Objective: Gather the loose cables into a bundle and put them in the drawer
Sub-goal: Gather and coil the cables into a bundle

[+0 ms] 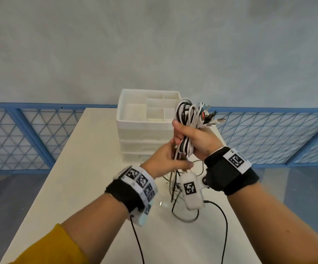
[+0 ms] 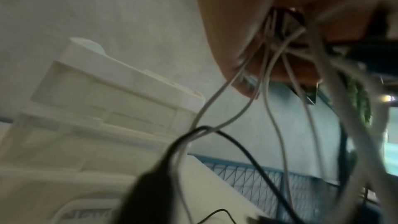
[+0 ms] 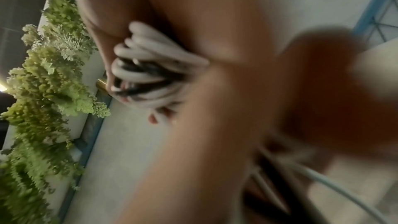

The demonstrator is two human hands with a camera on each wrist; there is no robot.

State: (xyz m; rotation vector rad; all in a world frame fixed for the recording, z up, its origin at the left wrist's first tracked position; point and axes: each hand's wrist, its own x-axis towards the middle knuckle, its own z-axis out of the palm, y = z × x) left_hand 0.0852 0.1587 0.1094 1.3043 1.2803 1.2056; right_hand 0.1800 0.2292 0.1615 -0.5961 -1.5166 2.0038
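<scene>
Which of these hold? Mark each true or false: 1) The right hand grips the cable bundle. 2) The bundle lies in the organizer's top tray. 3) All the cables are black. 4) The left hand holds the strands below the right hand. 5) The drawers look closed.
1) True: the right hand grips the cable bundle.
2) False: the bundle is held in the air in front of the drawer organizer.
3) False: white and black cables are mixed.
4) True: the left hand holds the hanging strands just below the right hand.
5) True: no drawer is pulled out.
</scene>
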